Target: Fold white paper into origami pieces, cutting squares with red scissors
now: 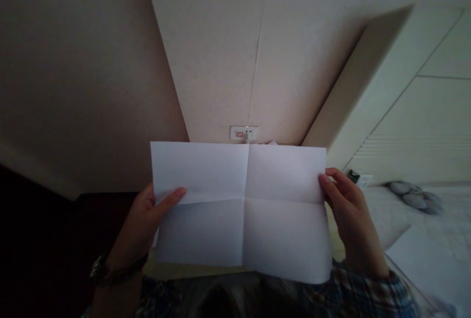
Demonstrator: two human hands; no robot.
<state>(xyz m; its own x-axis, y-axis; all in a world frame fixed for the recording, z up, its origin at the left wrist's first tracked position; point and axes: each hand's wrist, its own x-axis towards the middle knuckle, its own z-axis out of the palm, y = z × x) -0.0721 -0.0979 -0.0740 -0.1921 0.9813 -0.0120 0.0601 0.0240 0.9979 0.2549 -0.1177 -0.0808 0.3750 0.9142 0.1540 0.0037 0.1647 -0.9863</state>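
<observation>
With the left hand [144, 215] and right hand [348, 205] pinching opposite side edges of the white paper sheet [241, 214], excessive outward pull could tear it at the crossing creases [244, 199].

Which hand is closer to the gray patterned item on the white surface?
Right. The right hand grips the paper at its right edge, left of the gray item in view; the left hand is farther off, at the paper's left edge.
</observation>
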